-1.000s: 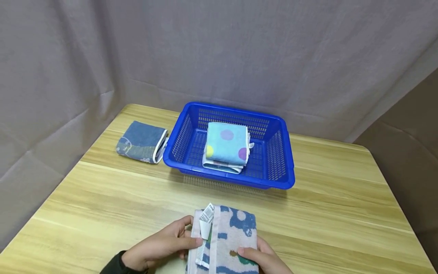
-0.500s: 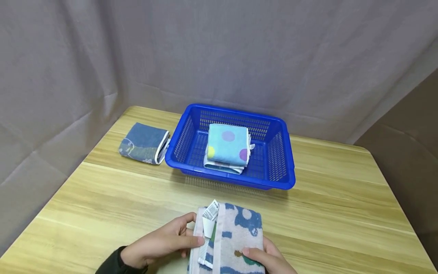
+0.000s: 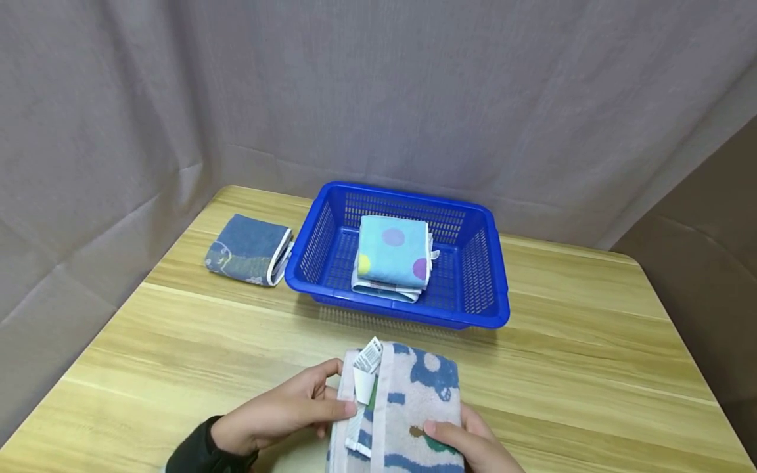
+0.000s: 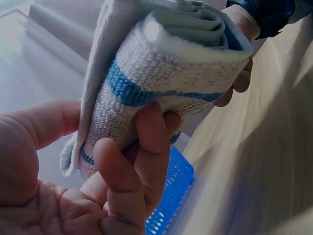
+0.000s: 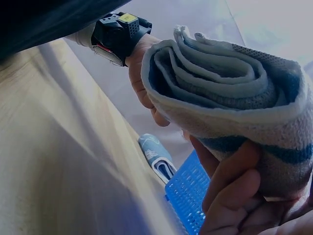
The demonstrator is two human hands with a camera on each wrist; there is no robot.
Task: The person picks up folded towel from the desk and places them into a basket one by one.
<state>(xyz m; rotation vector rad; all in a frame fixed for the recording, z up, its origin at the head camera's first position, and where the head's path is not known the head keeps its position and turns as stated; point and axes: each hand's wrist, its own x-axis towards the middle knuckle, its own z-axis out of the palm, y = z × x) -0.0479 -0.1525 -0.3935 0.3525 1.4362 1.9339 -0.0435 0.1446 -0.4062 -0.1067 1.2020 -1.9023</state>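
Near the bottom centre of the head view you have a white label (image 3: 369, 357) with small dark print, too fine to read. It lies against a folded towel (image 3: 403, 407), pale with blue shapes and brown and green patches. Your left hand (image 3: 290, 407) pinches its left edge between thumb and fingers; your right hand (image 3: 473, 441) grips its right side, thumb on the front.
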